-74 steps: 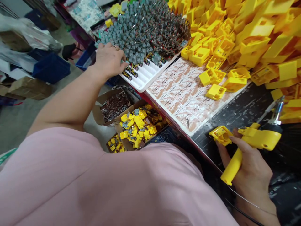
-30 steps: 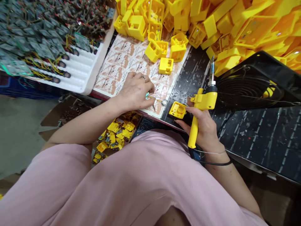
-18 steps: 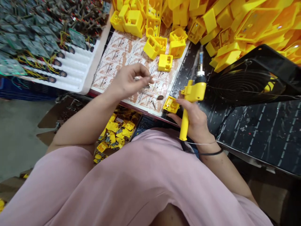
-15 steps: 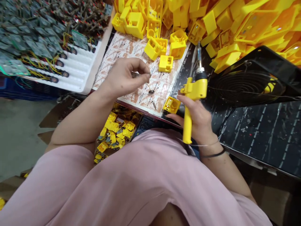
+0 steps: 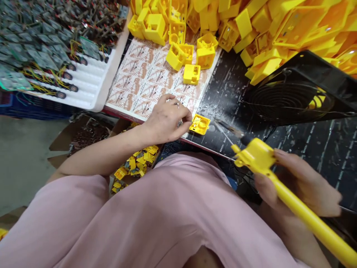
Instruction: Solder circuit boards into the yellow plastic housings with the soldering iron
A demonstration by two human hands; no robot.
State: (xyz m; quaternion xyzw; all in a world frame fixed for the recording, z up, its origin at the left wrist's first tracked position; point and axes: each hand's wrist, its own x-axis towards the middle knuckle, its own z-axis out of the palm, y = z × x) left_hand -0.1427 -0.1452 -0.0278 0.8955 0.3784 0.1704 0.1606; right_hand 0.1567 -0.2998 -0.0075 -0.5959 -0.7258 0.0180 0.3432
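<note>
My left hand (image 5: pixel 170 119) is beside a small yellow housing (image 5: pixel 201 124) near the table's front edge. Its thumb and forefinger are pinched at the housing's left side, on something too small to make out. In my right hand (image 5: pixel 292 182) is a yellow soldering gun (image 5: pixel 259 155), its metal tip pointing up and left toward the housing without touching it. A thin feed tube runs alongside the tip. Another small yellow housing (image 5: pixel 191 74) sits farther back on the patterned sheet (image 5: pixel 134 82).
Yellow housings (image 5: pixel 259 22) are heaped at the back. A black fan (image 5: pixel 295 89) stands at the right. On the left, a white foam tray (image 5: pixel 95 89) holds circuit boards with wires. Below the table edge lies a box of yellow parts (image 5: pixel 136 162).
My left hand has moved right and down to the small yellow housing. My right hand has shifted right and lower, tilting the soldering gun so its tip points left.
</note>
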